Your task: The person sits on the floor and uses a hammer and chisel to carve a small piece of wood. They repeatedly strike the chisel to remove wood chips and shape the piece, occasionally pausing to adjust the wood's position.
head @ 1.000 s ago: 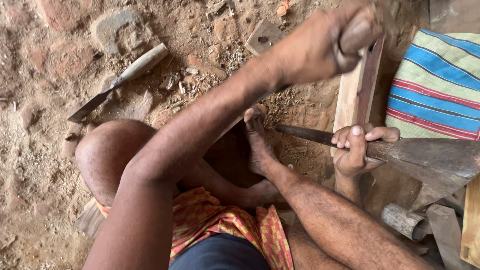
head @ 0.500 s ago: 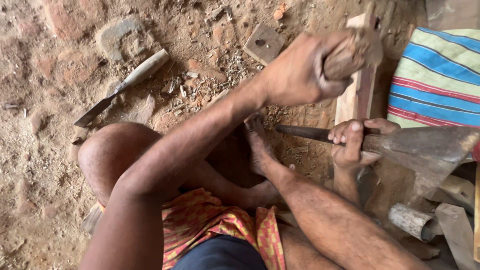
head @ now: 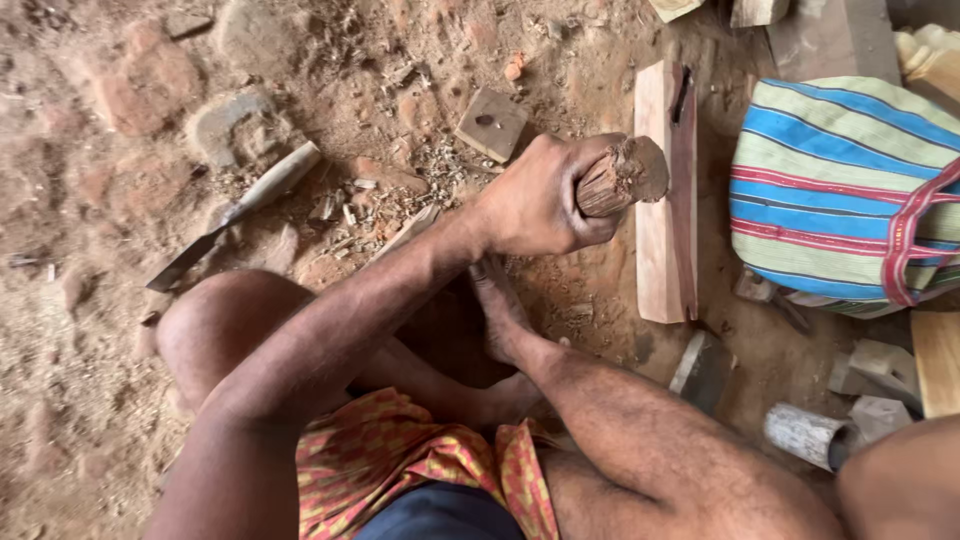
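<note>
Left hand clenched round wooden mallet, mid-scene, raised above plank lying on dirt just right. Right hand out of view; state untellable. Mallet looks heavy, stiff, rough-ended; best gripped low on shaft. Striped bag far right.

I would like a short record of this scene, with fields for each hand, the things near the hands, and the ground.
Left hand: fist closed around a short wooden mallet, raised above the ground
Right hand: not in view
Below the mallet: long wooden plank with a dark slot near its far end, lying flat
Right of plank: striped cloth bag
Far left: chisel with pale handle lying on the dirt
Ground: reddish dirt with wood chips and small blocks
</note>
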